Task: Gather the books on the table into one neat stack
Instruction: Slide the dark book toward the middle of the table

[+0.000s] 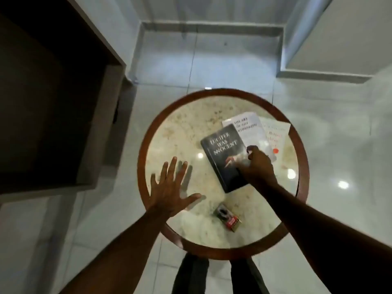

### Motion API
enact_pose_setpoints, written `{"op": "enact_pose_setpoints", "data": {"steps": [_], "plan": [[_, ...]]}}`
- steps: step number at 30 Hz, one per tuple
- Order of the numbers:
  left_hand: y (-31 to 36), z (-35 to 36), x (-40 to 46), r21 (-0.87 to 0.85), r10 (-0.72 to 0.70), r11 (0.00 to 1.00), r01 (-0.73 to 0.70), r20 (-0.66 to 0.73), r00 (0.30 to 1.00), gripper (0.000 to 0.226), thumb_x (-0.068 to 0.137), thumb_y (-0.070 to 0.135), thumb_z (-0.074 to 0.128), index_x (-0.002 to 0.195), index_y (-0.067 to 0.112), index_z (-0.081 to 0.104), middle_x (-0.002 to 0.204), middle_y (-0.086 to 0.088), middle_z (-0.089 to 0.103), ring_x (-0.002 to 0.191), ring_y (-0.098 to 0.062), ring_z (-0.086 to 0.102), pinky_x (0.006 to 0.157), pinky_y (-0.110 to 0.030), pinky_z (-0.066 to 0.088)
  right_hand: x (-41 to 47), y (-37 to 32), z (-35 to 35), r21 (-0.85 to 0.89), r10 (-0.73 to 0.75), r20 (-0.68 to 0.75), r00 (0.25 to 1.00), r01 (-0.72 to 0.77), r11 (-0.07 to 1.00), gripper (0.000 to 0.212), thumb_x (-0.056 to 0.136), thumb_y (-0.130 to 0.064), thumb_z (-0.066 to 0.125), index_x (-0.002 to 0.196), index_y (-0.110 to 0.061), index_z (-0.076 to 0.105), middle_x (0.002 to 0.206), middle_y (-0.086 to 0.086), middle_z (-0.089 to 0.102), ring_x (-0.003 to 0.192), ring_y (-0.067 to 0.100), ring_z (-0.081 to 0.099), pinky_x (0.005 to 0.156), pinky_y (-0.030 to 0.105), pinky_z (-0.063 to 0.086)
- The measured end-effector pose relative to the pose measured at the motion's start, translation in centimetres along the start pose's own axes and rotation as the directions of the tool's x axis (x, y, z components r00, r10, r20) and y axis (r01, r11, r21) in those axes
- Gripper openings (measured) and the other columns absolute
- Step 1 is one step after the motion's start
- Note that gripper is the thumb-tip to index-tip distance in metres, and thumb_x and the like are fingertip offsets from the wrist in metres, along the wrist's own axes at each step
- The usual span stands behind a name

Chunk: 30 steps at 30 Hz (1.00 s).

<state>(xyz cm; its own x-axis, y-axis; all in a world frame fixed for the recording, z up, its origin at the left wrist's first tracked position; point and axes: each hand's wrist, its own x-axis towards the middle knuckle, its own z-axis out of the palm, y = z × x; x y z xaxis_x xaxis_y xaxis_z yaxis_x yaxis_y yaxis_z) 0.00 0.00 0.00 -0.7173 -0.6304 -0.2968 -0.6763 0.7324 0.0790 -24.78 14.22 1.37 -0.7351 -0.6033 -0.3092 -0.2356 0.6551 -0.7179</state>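
Three books lie fanned on the right half of a round table with a marble top and a brown wooden rim. A dark book with white lettering lies on top, overlapping a white book, which overlaps a cream book near the far right rim. My right hand grips the dark book's right edge, thumb on its cover. My left hand is spread flat, fingers apart, over the table's left front, holding nothing.
A small dark and red packet lies near the table's front edge. A dark wooden cabinet stands to the left. Pale glossy floor tiles surround the table. My legs show below the rim.
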Motion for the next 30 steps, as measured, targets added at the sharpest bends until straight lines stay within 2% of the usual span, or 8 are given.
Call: {"op": "enact_pose_setpoints", "data": {"steps": [3,6,10,12,17,22,26,30], "plan": [[0.1,7.1,0.6,-0.001,-0.004,1.000,0.004,0.098,0.995,0.113,0.074,0.101,0.021,0.162,0.036,-0.003,0.174,-0.008,0.001,0.158,-0.039,0.010,0.115,-0.074,0.021,0.9,6.1,2.4,0.047,0.108,-0.105,0.989,-0.104,0.993,0.054,0.081,-0.028,0.079,0.126,-0.008,0.057,0.107,0.009,0.063,0.093,0.023,0.059,0.062,0.018,0.037],[1.6,13.5,0.3,0.002,0.013,1.000,-0.013,0.153,0.988,0.113,0.074,0.101,0.023,0.162,0.033,0.005,0.173,-0.011,0.007,0.156,-0.043,0.010,0.114,-0.075,0.022,0.3,11.3,3.0,-0.008,0.209,-0.107,0.972,-0.211,0.977,0.057,0.079,-0.025,0.082,0.127,-0.006,0.057,0.117,0.020,0.068,0.103,0.033,0.065,0.076,0.028,0.050],[2.9,20.1,-2.1,-0.055,0.036,0.998,-0.028,0.156,0.987,0.114,0.075,0.101,0.023,0.163,0.033,0.002,0.174,-0.009,-0.004,0.158,-0.039,-0.007,0.119,-0.074,0.004,-0.9,15.0,3.3,-0.074,0.376,0.056,0.925,-0.372,0.925,0.051,0.074,-0.016,0.088,0.117,-0.003,0.066,0.118,0.020,0.071,0.105,0.036,0.069,0.078,0.033,0.058],[3.1,22.0,-3.5,-0.069,0.025,0.997,-0.015,0.143,0.989,0.113,0.075,0.100,0.021,0.162,0.033,-0.005,0.173,-0.008,-0.011,0.157,-0.037,-0.014,0.119,-0.073,-0.002,-1.4,15.3,3.5,-0.031,0.427,0.172,0.887,-0.429,0.903,0.040,0.073,-0.006,0.088,0.108,0.001,0.070,0.108,0.025,0.073,0.096,0.044,0.072,0.083,0.051,0.062],[2.1,23.6,-4.5,-0.096,0.005,0.995,0.001,0.055,0.998,0.110,0.077,0.097,0.024,0.164,0.034,0.001,0.174,-0.008,0.000,0.157,-0.038,-0.008,0.119,-0.066,-0.010,-0.2,12.4,6.4,0.160,0.401,0.253,0.880,-0.447,0.880,0.016,0.078,0.004,0.082,0.084,-0.003,0.068,0.088,0.019,0.070,0.078,0.034,0.071,0.064,0.037,0.057],[1.8,25.0,-3.2,-0.171,-0.008,0.985,0.008,-0.001,1.000,0.112,0.076,0.096,0.032,0.164,0.032,0.006,0.174,-0.005,-0.001,0.159,-0.034,-0.011,0.120,-0.064,-0.016,3.3,9.3,11.9,0.227,0.346,0.179,0.921,-0.381,0.896,0.024,0.076,0.003,0.081,0.069,-0.007,0.061,0.065,0.009,0.057,0.054,0.024,0.057,0.053,0.031,0.050],[2.0,26.0,-3.5,-0.197,-0.020,0.980,0.019,-0.004,1.000,0.111,0.075,0.095,0.034,0.164,0.033,0.009,0.174,-0.004,0.000,0.159,-0.035,-0.005,0.121,-0.064,-0.016,4.9,8.3,14.9,0.185,0.335,0.154,0.930,-0.360,0.914,0.022,0.075,-0.002,0.085,0.077,-0.007,0.063,0.079,0.014,0.063,0.062,0.025,0.064,0.060,0.041,0.061],[1.1,26.2,-3.4,-0.167,-0.015,0.986,0.015,0.000,1.000,0.111,0.076,0.096,0.033,0.164,0.033,0.009,0.174,-0.005,-0.001,0.159,-0.036,-0.006,0.121,-0.065,-0.016,4.7,7.8,16.2,0.122,0.308,0.128,0.943,-0.323,0.938,0.031,0.069,-0.008,0.091,0.067,-0.009,0.061,0.066,0.011,0.064,0.062,0.032,0.069,0.070,0.057,0.064]]}}
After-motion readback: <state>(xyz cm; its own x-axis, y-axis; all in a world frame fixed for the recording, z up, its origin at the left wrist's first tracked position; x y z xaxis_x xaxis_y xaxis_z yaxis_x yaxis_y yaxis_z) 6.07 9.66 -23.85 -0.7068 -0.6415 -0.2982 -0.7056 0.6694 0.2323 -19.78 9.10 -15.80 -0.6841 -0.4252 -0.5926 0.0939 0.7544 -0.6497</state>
